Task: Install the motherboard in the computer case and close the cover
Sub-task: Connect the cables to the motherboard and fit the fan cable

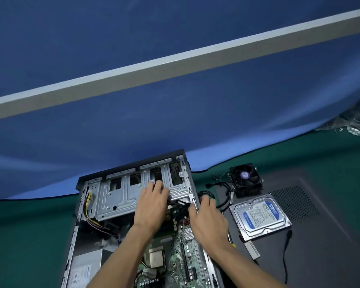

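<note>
Your left hand (152, 206) lies on the drive cage (121, 196) with its fingers spread flat, pressing more than gripping. Your right hand (206, 217) curls over the case (81, 208) wall's right edge, right by the black cables (214, 196), but I can't tell if it's actually pinching one. The board (187, 254) already sits in the case, CPU bare, so you look to be routing cables or seating the cage over it. Next you'll want those cables tucked clear before anything folds down. The fan (246, 179) and drive (260, 215) wait on the cover (320, 235), which lies flat to the case's right. Your arms hide half the board, and the case's near end is cut off.
</note>
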